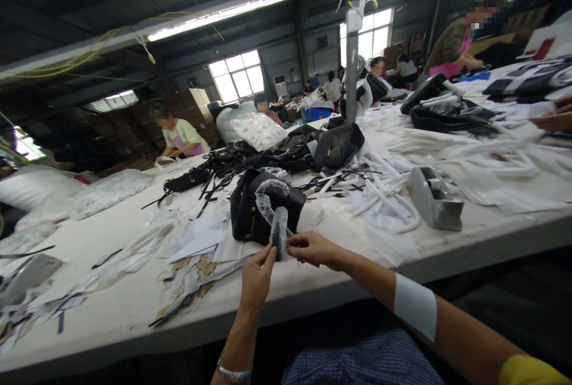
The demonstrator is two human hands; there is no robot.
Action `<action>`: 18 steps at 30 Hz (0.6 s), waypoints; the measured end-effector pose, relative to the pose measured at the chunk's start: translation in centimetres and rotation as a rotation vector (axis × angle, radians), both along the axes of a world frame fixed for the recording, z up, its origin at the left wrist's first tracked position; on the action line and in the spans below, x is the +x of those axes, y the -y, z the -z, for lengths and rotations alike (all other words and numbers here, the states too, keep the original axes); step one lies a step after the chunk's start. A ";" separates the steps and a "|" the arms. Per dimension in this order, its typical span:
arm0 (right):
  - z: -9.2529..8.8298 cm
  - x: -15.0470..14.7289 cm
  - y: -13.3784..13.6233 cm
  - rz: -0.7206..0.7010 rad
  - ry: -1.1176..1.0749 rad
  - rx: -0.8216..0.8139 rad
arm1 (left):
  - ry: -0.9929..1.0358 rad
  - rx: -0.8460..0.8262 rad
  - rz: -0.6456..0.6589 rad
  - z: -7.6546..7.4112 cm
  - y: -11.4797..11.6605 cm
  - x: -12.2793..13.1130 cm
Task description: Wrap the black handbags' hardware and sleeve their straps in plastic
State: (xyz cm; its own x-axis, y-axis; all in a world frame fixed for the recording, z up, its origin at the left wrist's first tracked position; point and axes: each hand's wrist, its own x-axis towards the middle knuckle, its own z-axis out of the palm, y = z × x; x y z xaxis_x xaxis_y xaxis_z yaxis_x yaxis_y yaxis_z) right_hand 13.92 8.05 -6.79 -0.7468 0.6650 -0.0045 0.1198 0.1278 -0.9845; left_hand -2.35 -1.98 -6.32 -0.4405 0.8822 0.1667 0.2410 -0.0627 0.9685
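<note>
A black handbag stands on the table just beyond my hands, its handle covered in clear plastic film. In front of it a dark strap end in a clear plastic sleeve points upward. My left hand pinches the lower end of this sleeved strap between thumb and fingers. From the right, my right hand is closed with its fingertips at the sleeve's edge. Whether the strap joins the bag is hidden.
A tape dispenser stands to the right near white foam tubes. More black bags and straps lie behind. Paper sheets and brown tags lie left of my hands. A metal post rises mid-table. Co-workers work around.
</note>
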 end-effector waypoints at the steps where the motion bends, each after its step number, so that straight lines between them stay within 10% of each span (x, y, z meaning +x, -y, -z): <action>1: 0.0 0.3 0.1 -0.035 -0.015 -0.070 | 0.008 0.003 0.009 0.0 0.0 0.0; 8: 1.2 -0.3 -0.2 0.181 -0.170 -0.110 | -0.005 0.049 0.069 -0.3 0.0 1.2; 18: -1.4 0.5 1.0 -0.052 -0.198 -0.200 | -0.187 0.133 -0.047 0.3 0.5 0.9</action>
